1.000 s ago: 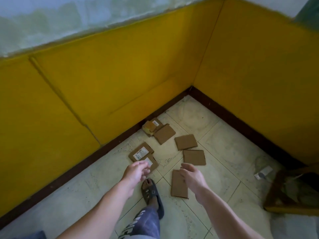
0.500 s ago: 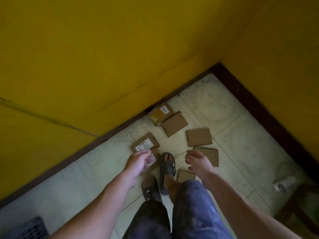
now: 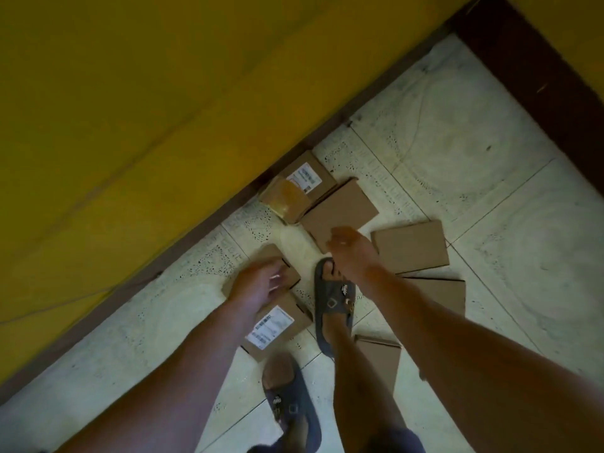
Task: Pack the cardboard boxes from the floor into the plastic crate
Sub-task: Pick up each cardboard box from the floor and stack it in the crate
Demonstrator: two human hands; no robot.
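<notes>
Several flat brown cardboard boxes lie on the pale tiled floor by the wall corner. My left hand [image 3: 261,282] reaches down over a small plain box [image 3: 274,256], fingers relaxed; whether it touches is unclear. Just below lies a labelled box [image 3: 281,325]. My right hand [image 3: 349,250] hovers with loosely curled fingers at the near edge of a plain box [image 3: 340,210]. A taped, labelled box [image 3: 300,184] sits against the skirting. More plain boxes lie to the right [image 3: 411,246], lower right [image 3: 438,292] and behind my leg [image 3: 379,358]. The crate is out of view.
Yellow walls [image 3: 163,93] with a dark skirting [image 3: 523,67] meet in a corner at the upper right. My two feet in grey sandals [image 3: 333,302] stand among the boxes. Bare tile [image 3: 506,191] stretches to the right.
I have stepped and bent closer to the boxes. Both hands have dropped toward the floor, the left onto the small plain box, the right forward to the box beside the taped one.
</notes>
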